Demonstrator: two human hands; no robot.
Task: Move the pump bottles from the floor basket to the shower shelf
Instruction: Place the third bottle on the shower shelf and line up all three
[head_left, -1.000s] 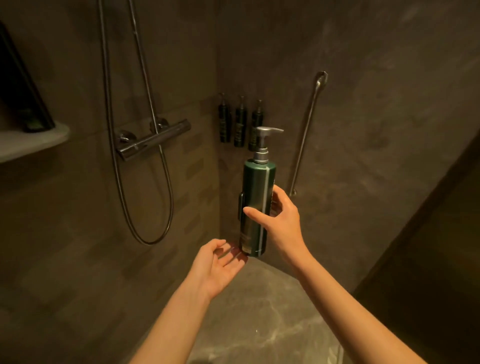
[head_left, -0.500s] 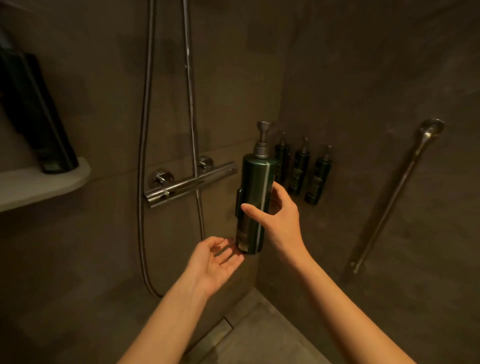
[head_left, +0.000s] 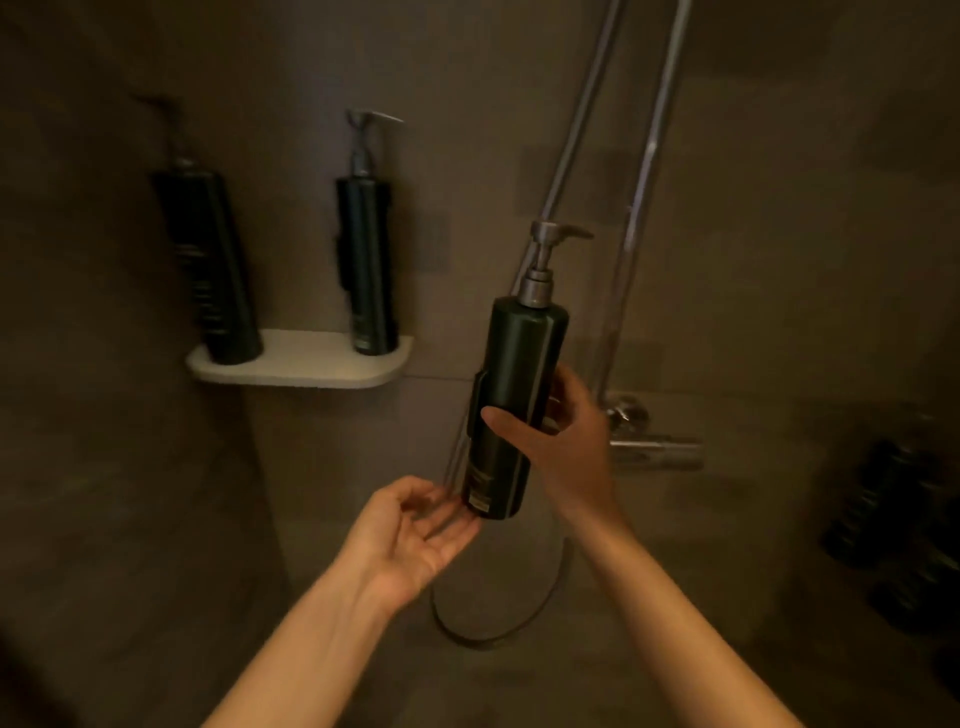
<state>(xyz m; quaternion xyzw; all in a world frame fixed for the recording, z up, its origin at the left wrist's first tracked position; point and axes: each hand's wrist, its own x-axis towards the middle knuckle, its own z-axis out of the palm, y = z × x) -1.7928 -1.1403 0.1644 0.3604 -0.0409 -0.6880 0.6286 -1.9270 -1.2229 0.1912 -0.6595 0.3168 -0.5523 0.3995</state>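
The right hand (head_left: 561, 447) is gripping a tall dark green pump bottle (head_left: 511, 410) mid-body, held upright, while the left hand (head_left: 415, 535) is hovering spread beneath its base. The pale rounded wall shelf (head_left: 311, 366) is lying up-left, its middle gap nearer the left hand.

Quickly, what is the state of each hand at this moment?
Left hand: open, palm up, fingertips just under the base of the pump bottle; contact cannot be told.
Right hand: closed around the pump bottle, holding it upright.
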